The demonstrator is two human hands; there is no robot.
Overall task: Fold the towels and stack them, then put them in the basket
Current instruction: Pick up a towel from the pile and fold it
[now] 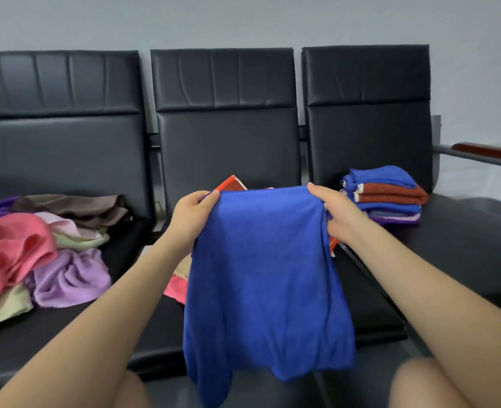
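Observation:
A blue towel [266, 278] hangs in the air in front of the middle seat. My left hand [191, 217] grips its top left corner and my right hand [336, 214] grips its top right corner. A stack of folded towels [386, 195], blue, rust red and purple, lies on the right seat. A heap of unfolded towels [37, 254], pink, lilac, pale green and brown, covers the left seat. Behind the blue towel an orange-red basket [231, 184] shows only at its rim, with a pink cloth [175, 287] beside it.
Three black padded seats [228, 142] stand in a row against a grey wall. A metal armrest with a wooden top [484, 153] juts out at the far right. My knees show at the bottom edge.

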